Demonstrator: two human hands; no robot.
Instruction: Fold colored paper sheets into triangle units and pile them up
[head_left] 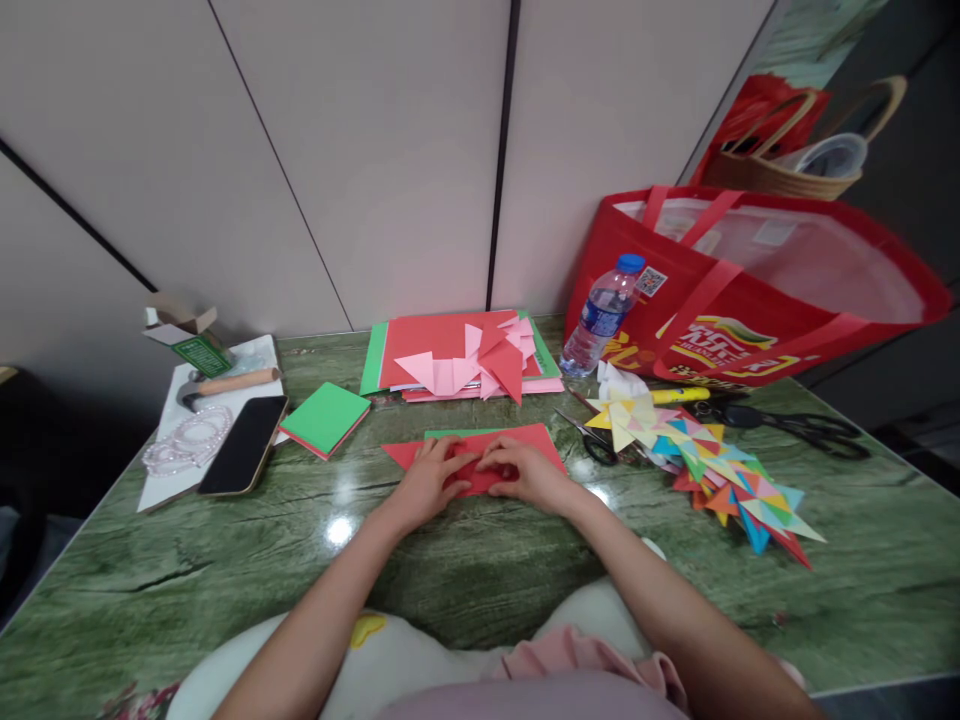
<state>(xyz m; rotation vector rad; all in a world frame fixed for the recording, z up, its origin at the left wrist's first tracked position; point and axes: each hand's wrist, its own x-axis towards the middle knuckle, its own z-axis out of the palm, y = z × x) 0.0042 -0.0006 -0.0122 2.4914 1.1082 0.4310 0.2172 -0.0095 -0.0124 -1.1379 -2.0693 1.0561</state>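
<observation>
A folded sheet of red paper [541,440] lies on the table in front of me, with pointed ends at left and right. A strip of green paper [450,434] shows along its far edge. My left hand [431,478] rests on the left half of the red paper, fingers and thumb closing on it. On the right half, my right hand [529,475] has its thumb and fingers bent together on the paper. The fingertips of both hands nearly meet near the middle, so part of the fold is hidden.
Behind lie stacked coloured sheets [420,335] with pink folded pieces [450,372]. Left are a green paper pad [326,415], a phone [246,445] and a hammer [240,382]. Right are scissors [598,447], colourful folded paper [727,465], a water bottle [600,320] and a red bag [675,300].
</observation>
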